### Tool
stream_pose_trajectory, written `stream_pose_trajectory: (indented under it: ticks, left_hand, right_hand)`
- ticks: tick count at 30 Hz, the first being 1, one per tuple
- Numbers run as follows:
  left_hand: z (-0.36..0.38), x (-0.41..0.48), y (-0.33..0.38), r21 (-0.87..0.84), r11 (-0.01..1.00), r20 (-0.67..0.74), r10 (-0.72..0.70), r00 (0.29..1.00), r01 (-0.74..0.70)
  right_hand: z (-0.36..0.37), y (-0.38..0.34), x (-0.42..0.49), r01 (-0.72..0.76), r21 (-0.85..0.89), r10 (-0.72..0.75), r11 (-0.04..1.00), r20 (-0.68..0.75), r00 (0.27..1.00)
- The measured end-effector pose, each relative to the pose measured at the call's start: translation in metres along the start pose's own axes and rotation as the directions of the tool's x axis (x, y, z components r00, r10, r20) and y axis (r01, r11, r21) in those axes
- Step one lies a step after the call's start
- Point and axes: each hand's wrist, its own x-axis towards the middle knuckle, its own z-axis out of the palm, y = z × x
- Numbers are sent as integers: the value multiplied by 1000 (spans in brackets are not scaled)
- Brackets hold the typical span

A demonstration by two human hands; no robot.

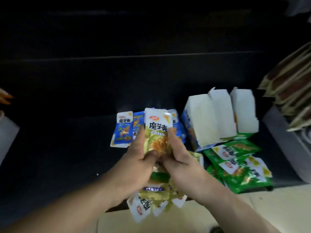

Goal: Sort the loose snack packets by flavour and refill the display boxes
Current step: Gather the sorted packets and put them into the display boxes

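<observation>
Both hands hold a stack of yellow-green snack packets (158, 132) upright over the dark shelf. My left hand (138, 158) grips its left edge and my right hand (178, 157) grips its right edge, thumbs meeting low on the front packet. Behind the stack lie blue packets (122, 130). More yellow-green packets (151, 199) lie below my wrists. A pile of green packets (239, 163) lies to the right. Three white display boxes (217, 115) stand at the back right, their insides empty as far as I can see.
The dark shelf surface (67, 148) stretches to the left and back. Brown packets (292, 98) stand stacked in a grey tray (282, 137) at the far right. A pale floor (252, 207) shows below the shelf edge. Something orange (5, 98) pokes in at the far left.
</observation>
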Motion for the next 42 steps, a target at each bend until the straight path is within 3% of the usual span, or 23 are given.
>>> stream_pose_trajectory:
  ticks: [6,13,15,19,24,27,32,38,42]
  left_hand:
    - [29,5,40,164,986,44,6,999,-13]
    - [92,22,58,211,976,-31,-47,998,52]
    - [107,28,59,185,980,-52,-71,996,79]
    - [126,44,67,134,988,-82,-67,994,78]
    - [132,63,75,108,993,-94,-34,995,44]
    - [138,72,72,142,990,-92,24,995,-11]
    - [143,70,61,214,975,-39,68,997,-58]
    - [135,74,56,223,973,-28,71,997,-63]
    - [131,72,54,246,967,-2,63,998,-61]
  right_hand:
    - [-38,5,-29,84,-81,-95,993,-149,984]
    - [-87,39,-51,37,195,-2,980,-181,983]
    - [-101,52,-50,18,202,27,979,-219,975]
    - [-132,89,-41,21,50,4,999,-457,889]
    - [-162,124,-21,19,-227,-154,974,-593,790]
    - [-182,127,-5,-53,-315,-127,948,-524,842]
    - [-193,128,18,-53,-466,-112,883,-319,941]
    - [-192,130,30,-145,-401,-11,905,-363,932]
    - [-189,135,35,-114,-396,-44,911,-369,928]
